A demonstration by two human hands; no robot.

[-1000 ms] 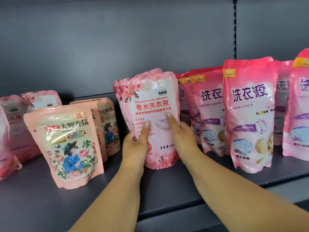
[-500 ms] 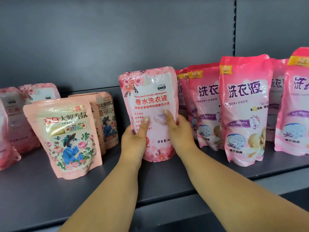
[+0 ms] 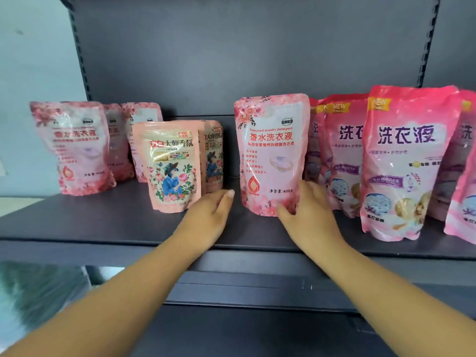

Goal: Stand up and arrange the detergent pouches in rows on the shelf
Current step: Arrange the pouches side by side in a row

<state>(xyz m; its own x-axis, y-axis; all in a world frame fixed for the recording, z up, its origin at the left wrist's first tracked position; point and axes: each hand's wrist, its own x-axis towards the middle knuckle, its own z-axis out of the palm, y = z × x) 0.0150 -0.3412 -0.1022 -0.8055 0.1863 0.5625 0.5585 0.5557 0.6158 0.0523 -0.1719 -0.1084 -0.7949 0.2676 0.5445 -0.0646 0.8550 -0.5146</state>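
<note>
A pale pink floral detergent pouch (image 3: 270, 150) stands upright mid-shelf. My right hand (image 3: 309, 212) grips its lower right corner, thumb on the front. My left hand (image 3: 208, 215) is off the pouch, fingers apart, hovering just left of it near a peach pouch (image 3: 171, 166) with a figure among roses. Another peach pouch (image 3: 215, 155) stands behind that one. Matching pale floral pouches (image 3: 74, 148) stand at the far left. Bright pink pouches (image 3: 407, 161) with purple lettering stand in rows on the right.
The dark grey shelf (image 3: 103, 220) has a bare front strip and a gap between the peach pouch and the held one. The grey back panel (image 3: 231, 60) rises behind. A lower shelf edge (image 3: 257, 292) sits below my arms.
My left hand has let go of the floral pouch and drawn back to the left. The pouch now stands on the shelf with only my right hand on it. The view has shifted left.
</note>
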